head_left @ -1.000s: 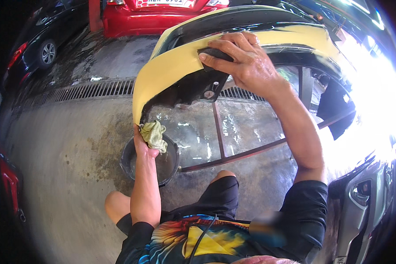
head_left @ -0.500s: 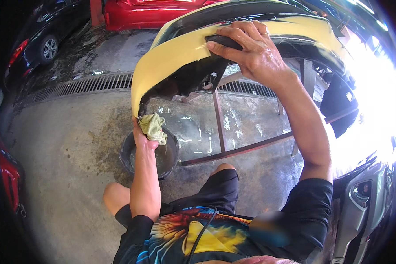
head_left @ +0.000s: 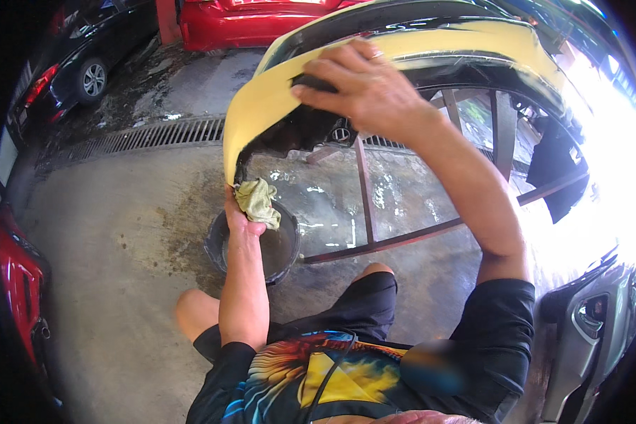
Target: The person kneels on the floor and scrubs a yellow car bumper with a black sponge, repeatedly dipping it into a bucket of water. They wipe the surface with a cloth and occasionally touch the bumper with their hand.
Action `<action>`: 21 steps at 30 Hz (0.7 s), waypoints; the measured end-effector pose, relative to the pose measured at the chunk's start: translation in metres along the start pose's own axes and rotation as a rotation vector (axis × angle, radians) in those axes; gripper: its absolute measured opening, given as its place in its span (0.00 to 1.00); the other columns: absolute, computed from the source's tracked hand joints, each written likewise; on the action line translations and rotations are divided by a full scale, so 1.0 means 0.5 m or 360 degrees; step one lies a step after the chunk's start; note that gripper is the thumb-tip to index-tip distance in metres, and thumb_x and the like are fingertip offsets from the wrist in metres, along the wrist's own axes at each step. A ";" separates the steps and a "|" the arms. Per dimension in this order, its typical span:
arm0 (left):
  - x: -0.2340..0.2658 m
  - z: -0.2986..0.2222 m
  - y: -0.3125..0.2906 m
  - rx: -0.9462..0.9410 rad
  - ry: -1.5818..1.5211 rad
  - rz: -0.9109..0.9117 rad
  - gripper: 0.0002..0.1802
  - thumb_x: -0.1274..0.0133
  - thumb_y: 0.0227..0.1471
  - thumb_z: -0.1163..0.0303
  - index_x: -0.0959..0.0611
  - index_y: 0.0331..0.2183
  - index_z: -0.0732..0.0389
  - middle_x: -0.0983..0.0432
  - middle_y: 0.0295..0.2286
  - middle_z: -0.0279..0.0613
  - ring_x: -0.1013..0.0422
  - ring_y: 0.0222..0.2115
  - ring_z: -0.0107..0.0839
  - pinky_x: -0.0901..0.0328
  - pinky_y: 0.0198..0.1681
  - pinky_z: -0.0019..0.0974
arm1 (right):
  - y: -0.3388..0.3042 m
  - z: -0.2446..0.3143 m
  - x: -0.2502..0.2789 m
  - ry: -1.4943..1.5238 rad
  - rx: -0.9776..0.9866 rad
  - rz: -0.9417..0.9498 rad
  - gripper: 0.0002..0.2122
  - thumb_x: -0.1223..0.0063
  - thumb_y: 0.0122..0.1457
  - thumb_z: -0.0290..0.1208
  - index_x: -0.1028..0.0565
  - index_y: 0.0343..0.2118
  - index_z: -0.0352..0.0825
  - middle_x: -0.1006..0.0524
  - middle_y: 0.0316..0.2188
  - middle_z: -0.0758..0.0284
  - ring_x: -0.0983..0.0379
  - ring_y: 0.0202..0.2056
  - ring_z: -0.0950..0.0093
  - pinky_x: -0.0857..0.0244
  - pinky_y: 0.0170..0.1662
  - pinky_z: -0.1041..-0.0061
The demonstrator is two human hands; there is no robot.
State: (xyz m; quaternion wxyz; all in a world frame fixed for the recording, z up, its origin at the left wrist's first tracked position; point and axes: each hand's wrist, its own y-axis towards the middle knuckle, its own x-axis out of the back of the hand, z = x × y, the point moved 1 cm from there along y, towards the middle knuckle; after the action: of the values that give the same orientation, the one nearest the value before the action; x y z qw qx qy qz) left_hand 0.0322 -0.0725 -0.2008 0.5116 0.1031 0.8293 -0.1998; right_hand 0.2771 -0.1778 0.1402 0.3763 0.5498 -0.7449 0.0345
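Observation:
A car bumper (head_left: pixel 261 99), coated yellow over black, curves across the far side in front of me. Against its yellow face, left of centre, my right hand (head_left: pixel 378 88) presses a dark block, seemingly a sanding block (head_left: pixel 311 83), with fingers and thumb closed round it. My left hand (head_left: pixel 242 219) is at the bumper's lower left end, gripping a crumpled pale green cloth (head_left: pixel 258 201); its fingertips are hidden behind the cloth and the bumper's edge. Below that hand stands a dark bucket (head_left: pixel 287 244) with murky liquid in it.
A metal frame stand (head_left: pixel 381 246) is under the bumper. Beyond runs a floor drain grate (head_left: pixel 148 138). A black car (head_left: pixel 106 42) and red car (head_left: pixel 226 25) stand at the back, another red car part (head_left: pixel 21 268) at left, a grey bumper (head_left: pixel 586 339) at right.
My right hand has slid leftward along the yellow face with the dark block. My left hand stays at the bumper's end with the cloth; the whole view has shifted slightly.

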 end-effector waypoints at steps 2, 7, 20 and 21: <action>0.000 -0.001 0.001 -0.0024 0.0030 -0.0105 0.39 0.66 0.69 0.32 0.16 0.42 0.57 0.16 0.33 0.47 0.21 0.27 0.48 0.29 0.24 0.49 | 0.024 0.015 -0.032 0.0002 -0.0070 -0.0041 0.31 0.33 0.45 0.27 0.19 0.57 0.48 0.26 0.58 0.68 0.31 0.61 0.66 0.40 0.65 0.60; 0.005 0.004 0.013 -0.0023 -0.0087 -0.0036 0.42 0.69 0.70 0.32 0.14 0.42 0.58 0.15 0.33 0.49 0.21 0.27 0.49 0.27 0.26 0.49 | 0.027 0.018 -0.034 -0.0117 -0.0006 -0.0030 0.32 0.33 0.48 0.28 0.22 0.61 0.48 0.26 0.60 0.68 0.31 0.62 0.66 0.39 0.65 0.60; -0.012 0.013 -0.003 -0.0017 -0.0136 -0.0049 0.41 0.66 0.70 0.33 0.14 0.42 0.59 0.15 0.33 0.52 0.21 0.27 0.50 0.27 0.25 0.47 | -0.138 -0.090 0.102 -0.0273 -0.0239 0.0040 0.37 0.32 0.44 0.24 0.22 0.62 0.56 0.23 0.58 0.67 0.28 0.60 0.60 0.35 0.62 0.53; -0.011 0.012 -0.004 -0.0030 -0.0090 -0.0044 0.40 0.66 0.70 0.33 0.14 0.43 0.59 0.15 0.33 0.52 0.21 0.28 0.50 0.28 0.25 0.47 | -0.105 -0.066 0.067 -0.0218 -0.0174 0.0036 0.34 0.33 0.46 0.27 0.21 0.61 0.56 0.23 0.57 0.68 0.29 0.60 0.62 0.35 0.62 0.55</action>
State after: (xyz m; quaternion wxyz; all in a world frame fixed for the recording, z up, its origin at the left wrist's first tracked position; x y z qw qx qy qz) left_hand 0.0386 -0.0768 -0.1975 0.5329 0.0811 0.8177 -0.2018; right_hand 0.3349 -0.2095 0.1647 0.3534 0.5212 -0.7758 -0.0397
